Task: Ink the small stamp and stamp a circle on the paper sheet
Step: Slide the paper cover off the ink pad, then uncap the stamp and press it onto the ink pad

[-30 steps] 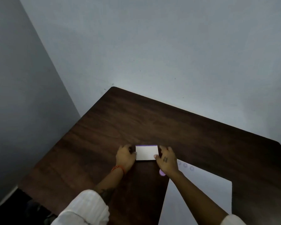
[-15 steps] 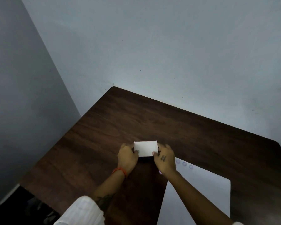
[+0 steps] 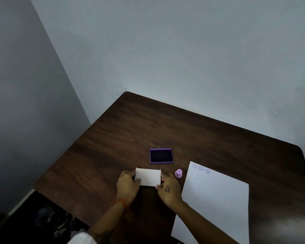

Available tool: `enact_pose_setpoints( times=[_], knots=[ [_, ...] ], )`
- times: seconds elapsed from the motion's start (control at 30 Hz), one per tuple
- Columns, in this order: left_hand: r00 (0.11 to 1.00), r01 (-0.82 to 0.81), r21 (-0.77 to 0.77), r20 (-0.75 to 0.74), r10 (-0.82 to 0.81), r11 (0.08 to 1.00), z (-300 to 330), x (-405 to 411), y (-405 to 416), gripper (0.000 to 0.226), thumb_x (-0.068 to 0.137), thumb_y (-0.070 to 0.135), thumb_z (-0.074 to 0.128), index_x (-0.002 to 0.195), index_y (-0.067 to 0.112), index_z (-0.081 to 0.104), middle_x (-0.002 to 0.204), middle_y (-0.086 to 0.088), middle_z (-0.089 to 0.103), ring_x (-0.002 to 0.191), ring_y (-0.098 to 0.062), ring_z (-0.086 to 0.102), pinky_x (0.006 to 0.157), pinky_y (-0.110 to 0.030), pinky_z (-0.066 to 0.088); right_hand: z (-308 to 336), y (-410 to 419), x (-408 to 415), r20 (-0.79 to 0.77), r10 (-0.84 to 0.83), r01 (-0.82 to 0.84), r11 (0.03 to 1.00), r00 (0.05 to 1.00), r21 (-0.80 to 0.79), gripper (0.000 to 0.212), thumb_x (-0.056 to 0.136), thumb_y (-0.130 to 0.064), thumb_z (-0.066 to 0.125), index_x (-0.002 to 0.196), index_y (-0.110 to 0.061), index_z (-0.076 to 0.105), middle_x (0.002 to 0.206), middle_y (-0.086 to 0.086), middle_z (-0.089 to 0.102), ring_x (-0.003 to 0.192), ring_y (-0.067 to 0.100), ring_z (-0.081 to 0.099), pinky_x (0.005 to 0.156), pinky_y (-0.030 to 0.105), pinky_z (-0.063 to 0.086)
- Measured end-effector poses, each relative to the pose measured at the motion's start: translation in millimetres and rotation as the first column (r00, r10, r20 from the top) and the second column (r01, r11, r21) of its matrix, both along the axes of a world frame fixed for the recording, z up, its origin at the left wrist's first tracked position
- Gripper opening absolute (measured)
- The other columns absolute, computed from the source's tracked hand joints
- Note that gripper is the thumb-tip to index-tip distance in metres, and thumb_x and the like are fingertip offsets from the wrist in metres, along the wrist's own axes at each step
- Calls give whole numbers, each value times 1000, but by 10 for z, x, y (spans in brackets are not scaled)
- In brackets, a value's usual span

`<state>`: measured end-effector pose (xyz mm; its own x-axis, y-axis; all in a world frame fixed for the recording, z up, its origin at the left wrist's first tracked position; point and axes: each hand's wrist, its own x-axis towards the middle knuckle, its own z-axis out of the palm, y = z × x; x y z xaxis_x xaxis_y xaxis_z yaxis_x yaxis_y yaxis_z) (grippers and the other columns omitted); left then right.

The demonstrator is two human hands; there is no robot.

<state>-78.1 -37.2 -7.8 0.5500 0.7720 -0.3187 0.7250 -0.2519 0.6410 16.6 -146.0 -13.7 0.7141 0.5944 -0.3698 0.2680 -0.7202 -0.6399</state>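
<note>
From your head view, both your hands hold a white rectangular lid [image 3: 148,177] just above the dark wood-grain counter [image 3: 113,138]: your left hand [image 3: 127,186] pinches its left short edge, thumb laid on the flat top, and your right hand [image 3: 168,188] pinches the right short edge, thumb at the near corner. The lid looks like thin, matte card or plastic with small upturned tabs at its far corners, and it sits level, its long side running left to right. Just beyond it lies the ink pad [image 3: 161,155], a shallow purple rectangular tray with a dark, dull inking surface, uncovered and flat on the counter. The stamp [image 3: 178,173], a small pale purple knob with a rounded top and wider base, stands upright just beside your right hand, between it and the paper's [image 3: 217,205] left edge, apart from both grips. The paper is a smooth white sheet lying flat to your right, skewed to the counter's edge, with three faint purple circles [image 3: 201,168] in a row near its far left corner. A thin orange band [image 3: 121,203] rings your left wrist.
</note>
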Motion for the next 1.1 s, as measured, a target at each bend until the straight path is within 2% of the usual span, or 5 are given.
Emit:
enact_pose_setpoints(
  times=[0.3, 0.6, 0.7, 0.93, 1.1],
  knots=[
    [1000, -12, 55, 29, 11, 998, 28, 65, -41, 56, 83, 21, 63, 134, 18, 41, 137, -11, 43, 120, -27, 49, 102, -41, 46, 128, -51, 78, 14, -5, 4, 996, 1000, 85, 30, 83, -15, 66, 112, -11, 60, 120, 10, 63, 110, 22, 59, 105, 34, 42],
    [922, 328, 82, 191, -338, 941, 183, 573, -379, 61, 82, 12, 64, 136, 19, 37, 143, -3, 39, 131, -20, 38, 108, -33, 34, 258, -282, 433, 166, -286, 247, 944, 944, 221, 39, 81, -17, 68, 119, -14, 58, 129, 9, 57, 111, 24, 59, 93, 31, 50],
    [896, 409, 31, 175, -408, 912, 123, 677, -489, 50, 83, 8, 60, 130, 18, 46, 139, -4, 47, 125, -20, 46, 107, -32, 36, 203, -336, 453, 127, -297, 271, 944, 946, 188, 33, 86, -28, 62, 114, -11, 61, 123, 11, 62, 108, 25, 60, 94, 32, 49],
    [893, 425, 42, 145, -427, 904, -35, 824, -584, 24, 89, 18, 53, 111, 12, 62, 118, -9, 65, 105, -22, 59, 91, -18, 36, 87, -391, 465, 107, -189, 161, 961, 976, 226, 16, 86, -19, 62, 95, -8, 69, 98, 11, 72, 82, 16, 64, 86, 29, 57],
    [896, 402, 49, 184, -404, 914, -75, 880, -542, 21, 87, 19, 57, 106, 14, 63, 111, -6, 67, 99, -18, 60, 92, -20, 42, 30, -360, 590, 75, -158, 140, 968, 985, 207, 11, 85, -17, 64, 88, -8, 69, 85, 6, 70, 71, 11, 60, 67, 12, 49]
  ],
)
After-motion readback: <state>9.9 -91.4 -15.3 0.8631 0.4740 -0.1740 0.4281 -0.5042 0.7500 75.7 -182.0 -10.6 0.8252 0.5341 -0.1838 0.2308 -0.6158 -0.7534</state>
